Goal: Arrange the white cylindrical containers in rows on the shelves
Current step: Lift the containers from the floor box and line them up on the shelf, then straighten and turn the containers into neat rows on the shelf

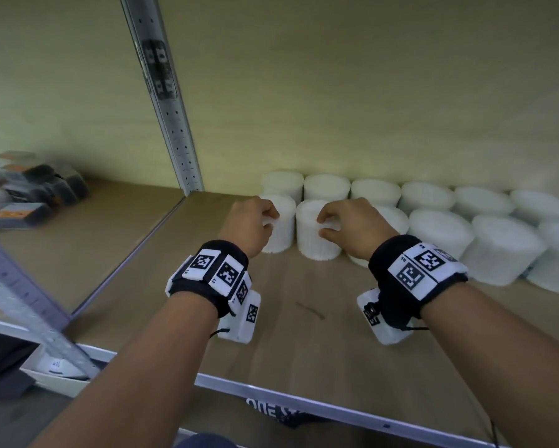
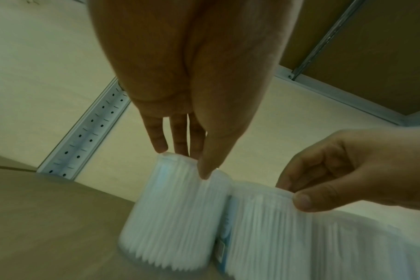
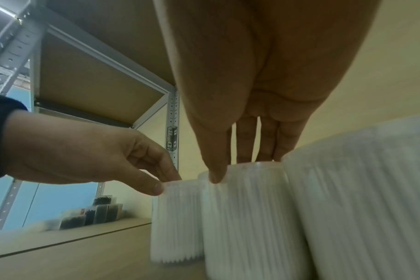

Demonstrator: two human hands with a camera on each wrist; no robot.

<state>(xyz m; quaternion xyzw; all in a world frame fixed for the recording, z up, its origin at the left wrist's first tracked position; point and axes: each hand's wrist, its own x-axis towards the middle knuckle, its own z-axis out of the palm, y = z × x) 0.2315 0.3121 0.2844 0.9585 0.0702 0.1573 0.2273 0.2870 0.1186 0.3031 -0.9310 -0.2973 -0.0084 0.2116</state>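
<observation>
Wooden shelf (image 1: 304,334), metal-edged, backed by a pale wall. Against the wall: back row of white cylindrical containers (image 1: 426,196), upright, side by side, touching or nearly so. In front: second row of the same containers (image 1: 504,247), upright, running in from the right. At the left end of that front row: leftmost container (image 1: 279,232), upright on the shelf, held at its top rim by the left hand (image 1: 247,226), thumb on the near side and fingers (image 2: 157,140) over the far edge of the lid. Just beside it on the right, touching or almost touching: second container (image 1: 313,237), upright, gripped likewise at the top rim by the right hand (image 1: 352,224), thumb on the near wall, fingers (image 3: 246,144) curled over the lid. In the wrist views, ribbed white contents visible through the clear walls of both; edges blurred. Next container to the right (image 3: 362,199) close against the second one. On both wrists: black bands with white marker tags (image 1: 218,270). Perforated metal upright (image 1: 178,124) at the rear left corner of the shelf. Beyond the upright, on the neighbouring shelf: small dark and clear boxes (image 1: 35,189), grouped, details blurred. Below the front edge at lower left: white tray (image 1: 58,373), contents unclear.
</observation>
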